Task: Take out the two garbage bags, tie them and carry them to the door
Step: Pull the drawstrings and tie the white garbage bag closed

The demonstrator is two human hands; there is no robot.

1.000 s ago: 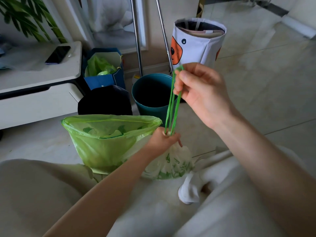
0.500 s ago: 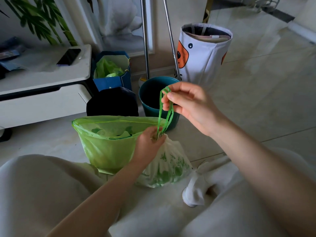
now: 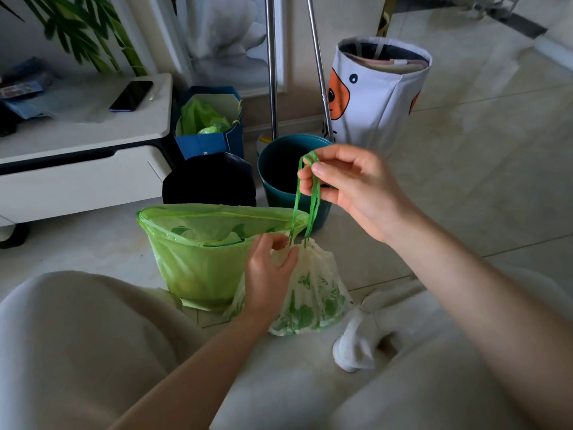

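This is a home, likely a living room: pale tiled floor [image 3: 465,181], a low white cabinet [image 3: 77,169] with a phone [image 3: 131,95] on it, a green houseplant [image 3: 90,29], and a fabric laundry basket [image 3: 378,97] with a cartoon print.

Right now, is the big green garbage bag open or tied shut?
Open. The green garbage bag has its mouth spread wide, contents visible inside, and neither hand touches it.

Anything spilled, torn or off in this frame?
No spill or tear shows. The translucent green garbage bag stands on the floor with its mouth gaping, untied. The white leaf-printed drawstring bag is cinched at the neck; the right hand pinches its green drawstring loops, and the left hand holds the neck.
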